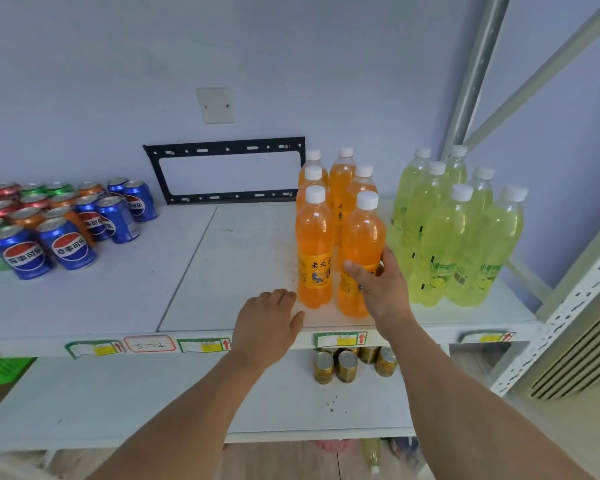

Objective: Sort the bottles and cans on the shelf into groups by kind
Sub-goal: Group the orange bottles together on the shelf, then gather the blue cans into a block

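Right hand around front orange bottle

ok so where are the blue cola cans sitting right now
In the head view the blue cola cans stand on the left of the upper shelf, at the right edge of the can cluster beside the orange cans, far left of the orange bottles.

Both forearms bare, no sleeves, rings or watch.
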Action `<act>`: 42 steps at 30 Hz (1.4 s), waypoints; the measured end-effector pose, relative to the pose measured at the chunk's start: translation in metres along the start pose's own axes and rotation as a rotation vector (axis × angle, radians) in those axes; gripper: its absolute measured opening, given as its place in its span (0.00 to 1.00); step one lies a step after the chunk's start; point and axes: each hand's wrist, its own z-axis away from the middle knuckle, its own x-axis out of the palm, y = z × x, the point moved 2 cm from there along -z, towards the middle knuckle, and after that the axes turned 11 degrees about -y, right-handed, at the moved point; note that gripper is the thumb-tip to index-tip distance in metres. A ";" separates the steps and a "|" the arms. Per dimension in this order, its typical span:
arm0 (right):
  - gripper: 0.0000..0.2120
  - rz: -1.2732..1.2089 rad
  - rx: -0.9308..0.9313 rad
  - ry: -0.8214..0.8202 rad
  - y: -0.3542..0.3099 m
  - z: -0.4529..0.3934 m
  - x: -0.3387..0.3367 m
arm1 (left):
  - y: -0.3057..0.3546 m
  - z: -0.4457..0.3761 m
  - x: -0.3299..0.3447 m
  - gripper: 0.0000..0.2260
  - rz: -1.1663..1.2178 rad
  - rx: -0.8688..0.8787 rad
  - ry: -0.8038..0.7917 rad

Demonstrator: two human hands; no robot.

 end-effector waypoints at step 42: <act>0.19 1.435 -0.301 -0.482 -0.059 0.080 0.377 | -0.314 0.190 -0.084 0.13 -0.283 -0.127 -0.231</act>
